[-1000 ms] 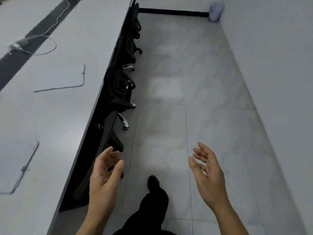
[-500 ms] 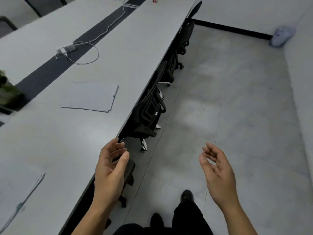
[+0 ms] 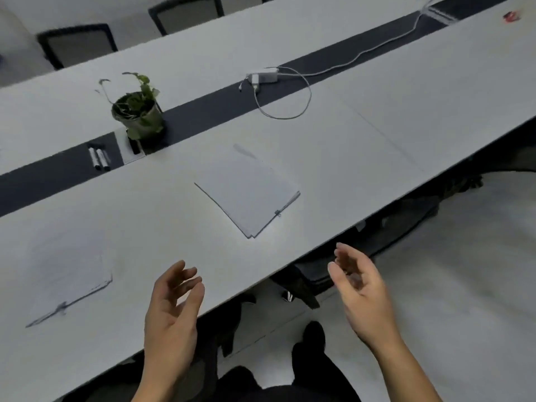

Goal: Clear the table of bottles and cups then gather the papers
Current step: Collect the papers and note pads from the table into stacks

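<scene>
White paper in a clipped sheaf (image 3: pixel 246 195), flat on the table (image 3: pixel 377 126), nearer than the potted plant (image 3: pixel 137 111) and to its right. Light, floppy, probably slippery on the smooth top, hard to pinch where flat. Best taken at the clipped corner, or slid off the edge and caught underneath. Likewise a second sheaf (image 3: pixel 66 274), nearer than the potted plant, to its left. Empty, both left hand (image 3: pixel 171 311) and right hand (image 3: pixel 362 288) — fingers loosely apart, holding nothing, nearer still.

Bare forearms (image 3: pixel 158 378), black trousers (image 3: pixel 261 385), black shoe (image 3: pixel 311 333)
</scene>
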`<state>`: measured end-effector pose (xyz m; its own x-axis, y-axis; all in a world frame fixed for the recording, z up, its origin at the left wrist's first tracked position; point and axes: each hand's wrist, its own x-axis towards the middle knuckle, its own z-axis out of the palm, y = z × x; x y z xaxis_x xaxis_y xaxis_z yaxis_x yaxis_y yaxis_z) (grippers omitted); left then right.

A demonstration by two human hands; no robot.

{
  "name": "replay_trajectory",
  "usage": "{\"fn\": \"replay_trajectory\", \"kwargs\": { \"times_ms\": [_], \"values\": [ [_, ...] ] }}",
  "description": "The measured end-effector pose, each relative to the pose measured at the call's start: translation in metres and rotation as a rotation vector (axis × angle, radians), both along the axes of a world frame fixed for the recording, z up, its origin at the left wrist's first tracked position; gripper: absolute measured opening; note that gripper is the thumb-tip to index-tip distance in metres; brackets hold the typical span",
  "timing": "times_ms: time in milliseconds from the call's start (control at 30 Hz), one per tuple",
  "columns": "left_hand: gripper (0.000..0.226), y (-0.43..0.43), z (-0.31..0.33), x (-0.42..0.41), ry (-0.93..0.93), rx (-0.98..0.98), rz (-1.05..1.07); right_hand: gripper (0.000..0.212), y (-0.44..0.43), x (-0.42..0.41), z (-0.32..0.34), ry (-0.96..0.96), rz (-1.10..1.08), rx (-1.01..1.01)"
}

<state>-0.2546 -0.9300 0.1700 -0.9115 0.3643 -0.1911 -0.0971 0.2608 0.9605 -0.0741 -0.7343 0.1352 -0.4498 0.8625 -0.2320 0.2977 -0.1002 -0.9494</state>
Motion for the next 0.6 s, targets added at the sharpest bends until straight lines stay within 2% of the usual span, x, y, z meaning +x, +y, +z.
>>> {"fn": "replay_trajectory", "kwargs": {
  "times_ms": [233, 367, 467, 600],
  "values": [
    [0.039, 0.024, -0.011, -0.002, -0.059, -0.021, 0.242, 0.035, 0.067, -0.087, -0.003, -0.044, 0.32, 0.038],
    [0.04, 0.03, -0.026, -0.017, -0.123, -0.055, 0.255, 0.036, 0.067, -0.117, -0.032, -0.142, 0.434, 0.037],
    [0.04, 0.033, -0.033, -0.029, -0.154, -0.047, 0.277, 0.04, 0.078, -0.141, -0.061, -0.28, 0.544, 0.08],
    [0.042, 0.027, -0.042, -0.035, -0.187, -0.046, 0.3, 0.058, 0.125, -0.202, -0.115, -0.609, 0.626, 0.183]
  ]
}}
